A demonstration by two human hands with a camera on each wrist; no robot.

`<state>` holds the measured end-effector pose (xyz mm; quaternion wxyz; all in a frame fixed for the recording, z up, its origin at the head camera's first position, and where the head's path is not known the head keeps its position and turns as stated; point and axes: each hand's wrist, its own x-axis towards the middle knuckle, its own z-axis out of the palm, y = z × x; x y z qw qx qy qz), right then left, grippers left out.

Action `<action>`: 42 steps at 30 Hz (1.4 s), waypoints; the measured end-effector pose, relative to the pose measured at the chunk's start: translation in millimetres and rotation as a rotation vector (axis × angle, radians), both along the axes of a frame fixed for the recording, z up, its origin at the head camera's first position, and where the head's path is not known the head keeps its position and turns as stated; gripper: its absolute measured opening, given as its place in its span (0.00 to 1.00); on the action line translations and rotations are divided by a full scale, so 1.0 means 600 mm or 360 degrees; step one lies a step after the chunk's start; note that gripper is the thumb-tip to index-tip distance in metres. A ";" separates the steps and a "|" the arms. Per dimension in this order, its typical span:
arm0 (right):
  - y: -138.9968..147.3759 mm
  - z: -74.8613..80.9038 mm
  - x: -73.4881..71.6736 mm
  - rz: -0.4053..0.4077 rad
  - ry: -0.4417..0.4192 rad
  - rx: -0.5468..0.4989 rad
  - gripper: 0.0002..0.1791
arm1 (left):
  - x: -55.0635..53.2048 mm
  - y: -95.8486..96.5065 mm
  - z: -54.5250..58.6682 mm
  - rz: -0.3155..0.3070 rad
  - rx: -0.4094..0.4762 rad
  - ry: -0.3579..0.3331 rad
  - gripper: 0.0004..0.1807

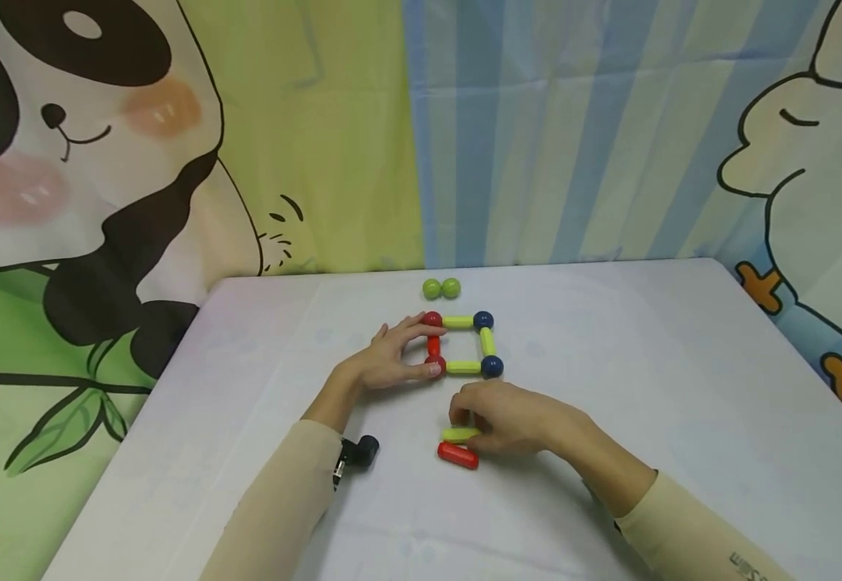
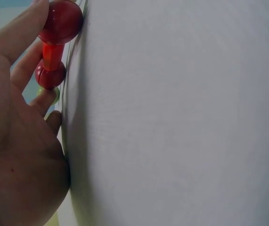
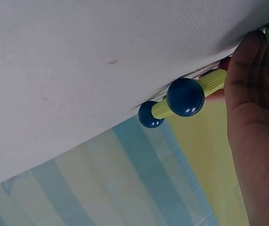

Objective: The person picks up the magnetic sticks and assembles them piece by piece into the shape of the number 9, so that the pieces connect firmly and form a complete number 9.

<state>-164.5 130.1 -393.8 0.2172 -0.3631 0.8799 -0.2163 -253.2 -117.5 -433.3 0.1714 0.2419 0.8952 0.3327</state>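
Note:
A square of magnetic rods and balls lies on the table. It has red balls point(image 1: 432, 319) on its left corners, blue balls point(image 1: 492, 366) on its right corners, yellow-green rods point(image 1: 463, 367) on three sides and a red rod point(image 1: 433, 345) on the left. My left hand point(image 1: 390, 355) holds that left side, thumb at the near red ball point(image 2: 64, 21) and a finger at the far one. Closer to me, my right hand point(image 1: 511, 415) pinches a loose yellow-green rod point(image 1: 459, 435) near its right end. A loose red rod point(image 1: 457, 455) lies just in front of it.
Two light-green balls point(image 1: 441, 288) sit side by side beyond the square. A white cloth covers the table point(image 1: 646, 363). A printed curtain point(image 1: 537, 145) hangs along the back edge. A small black device point(image 1: 360, 452) sticks out from the left wrist.

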 end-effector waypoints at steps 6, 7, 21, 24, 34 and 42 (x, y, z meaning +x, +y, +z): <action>0.004 0.003 -0.003 0.0015 0.0031 -0.0011 0.13 | -0.004 -0.001 -0.001 0.0001 -0.0004 0.0020 0.37; 0.006 0.003 -0.004 0.0012 0.0034 -0.0017 0.13 | -0.004 -0.001 -0.002 -0.0003 -0.0002 0.0021 0.37; 0.041 0.004 -0.017 -0.0198 0.0007 -0.0143 0.09 | -0.002 -0.005 -0.008 -0.0017 0.0044 0.0034 0.37; 0.050 0.004 -0.020 -0.0282 -0.0018 -0.0145 0.11 | -0.002 -0.003 -0.007 -0.0018 0.0033 0.0044 0.37; 0.059 0.013 -0.024 -0.0564 -0.0096 -0.0140 0.14 | -0.002 0.003 -0.004 0.0005 0.0003 0.0043 0.37; 0.068 0.011 -0.028 -0.0708 -0.0160 -0.0094 0.16 | -0.005 0.004 -0.005 0.0003 -0.0024 0.0052 0.37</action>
